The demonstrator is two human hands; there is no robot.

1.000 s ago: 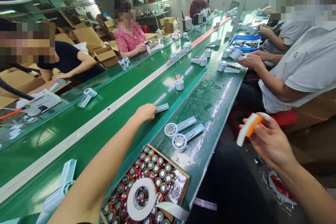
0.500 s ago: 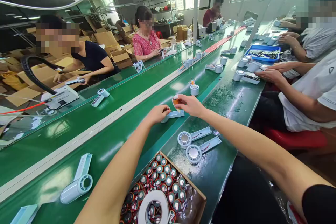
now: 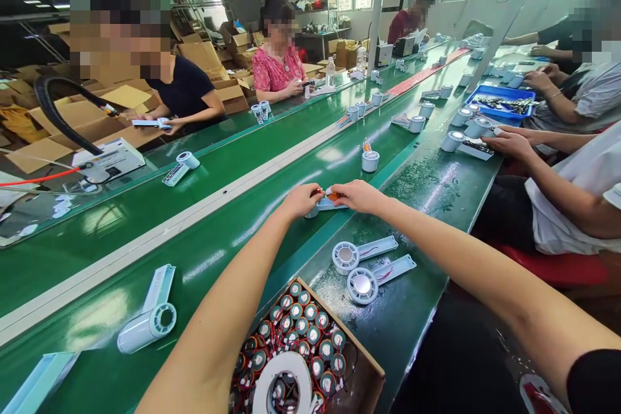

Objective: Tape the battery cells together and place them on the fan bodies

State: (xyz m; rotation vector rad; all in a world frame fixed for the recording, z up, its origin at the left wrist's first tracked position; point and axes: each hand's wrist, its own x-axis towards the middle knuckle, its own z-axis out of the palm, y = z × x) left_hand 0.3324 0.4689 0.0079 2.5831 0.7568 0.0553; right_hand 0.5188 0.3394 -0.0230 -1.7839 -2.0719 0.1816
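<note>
My right hand (image 3: 358, 196) is closed on an orange-wrapped battery (image 3: 332, 195) with a white end. Close to its left, my left hand (image 3: 301, 200) pinches something too small to make out. Directly beneath both hands, a pale blue fan body (image 3: 332, 205) lies on the green belt, partly hidden by my fingers. Nearer to me, two pale blue fans with open handles and red wires rest side by side, one fan (image 3: 345, 257) slightly behind the other fan (image 3: 362, 285). Between my forearms, a cardboard box (image 3: 356, 346) holds many wired batteries, with a white tape roll (image 3: 262, 388) on top.
More fan bodies lie along the green conveyor belt (image 3: 208, 233), including a fan (image 3: 148, 330) at left and a fan (image 3: 370, 160) ahead. A co-worker's hands (image 3: 514, 142) work at right near a blue tray (image 3: 502, 100). Other people sit across the belt.
My hands have come closer together, with the battery now right beside my left fingertips. The whole view has shifted slightly. Across the belt, a co-worker has raised the fan they hold.
</note>
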